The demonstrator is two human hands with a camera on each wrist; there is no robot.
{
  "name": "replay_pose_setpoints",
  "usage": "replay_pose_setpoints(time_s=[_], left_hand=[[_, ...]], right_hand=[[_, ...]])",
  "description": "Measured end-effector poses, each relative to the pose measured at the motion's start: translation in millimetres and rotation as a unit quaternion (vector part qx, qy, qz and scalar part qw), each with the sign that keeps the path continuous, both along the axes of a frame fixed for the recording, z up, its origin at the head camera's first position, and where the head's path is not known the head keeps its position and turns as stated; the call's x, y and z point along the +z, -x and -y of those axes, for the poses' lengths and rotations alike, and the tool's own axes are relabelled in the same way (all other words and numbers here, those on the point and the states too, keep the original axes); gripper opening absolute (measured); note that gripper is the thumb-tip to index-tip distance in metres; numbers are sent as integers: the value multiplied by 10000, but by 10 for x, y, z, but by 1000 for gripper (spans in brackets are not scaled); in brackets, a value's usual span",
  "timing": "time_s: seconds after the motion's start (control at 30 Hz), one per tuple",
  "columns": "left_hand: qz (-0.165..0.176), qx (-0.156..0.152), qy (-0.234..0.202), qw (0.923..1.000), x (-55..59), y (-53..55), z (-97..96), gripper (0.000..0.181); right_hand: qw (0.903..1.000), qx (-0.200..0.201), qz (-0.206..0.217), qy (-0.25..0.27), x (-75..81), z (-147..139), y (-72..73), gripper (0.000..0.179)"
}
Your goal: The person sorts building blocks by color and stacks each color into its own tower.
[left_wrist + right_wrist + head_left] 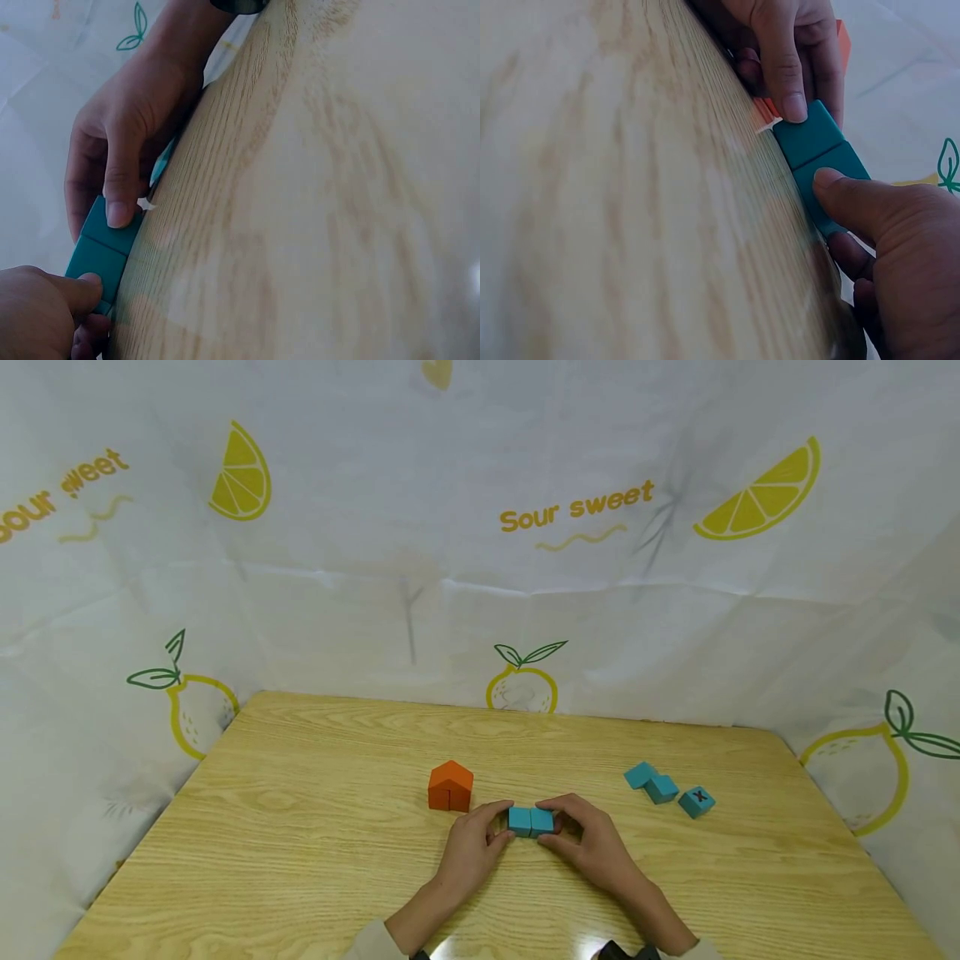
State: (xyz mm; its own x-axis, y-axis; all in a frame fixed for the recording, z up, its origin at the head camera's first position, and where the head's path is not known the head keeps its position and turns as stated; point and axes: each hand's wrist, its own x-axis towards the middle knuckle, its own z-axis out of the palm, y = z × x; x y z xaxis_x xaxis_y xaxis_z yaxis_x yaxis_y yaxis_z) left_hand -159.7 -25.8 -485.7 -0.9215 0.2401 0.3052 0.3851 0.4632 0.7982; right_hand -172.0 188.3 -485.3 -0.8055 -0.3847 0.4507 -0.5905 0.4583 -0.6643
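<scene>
Two blue blocks sit side by side on the table in front of me, their facing sides together with a thin seam between them. My left hand (467,853) pinches the left blue block (519,821) between thumb and fingers. From the other side, my right hand (597,847) grips the right blue block (542,822) the same way. In the left wrist view my left thumb (88,289) lies on the near face of its block. The right wrist view shows my right thumb (840,187) pressed on the other block, close over the tabletop.
An orange house-shaped group of blocks (451,786) stands just beyond my left hand. To the right lie a blue block (641,774), another blue block (662,788) against it, and a blue block with a dark X (697,802). A lemon-print cloth (360,635) hangs behind the wooden table (315,777).
</scene>
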Motion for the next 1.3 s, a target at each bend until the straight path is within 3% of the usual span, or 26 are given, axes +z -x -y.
replay_pose_setpoints(time_s=[0.23,0.87,1.3], left_hand=[[-90,-12,-13,10000,-4,4,-1,39],[51,-18,-14,10000,31,-7,1,39],[0,-10,33,10000,30,-7,-1,39]], right_hand=[[9999,-102,40,-69,25,13,-16,42],[9999,-63,-48,-76,-7,3,-8,42],[9999,-92,0,-85,61,38,-42,44]])
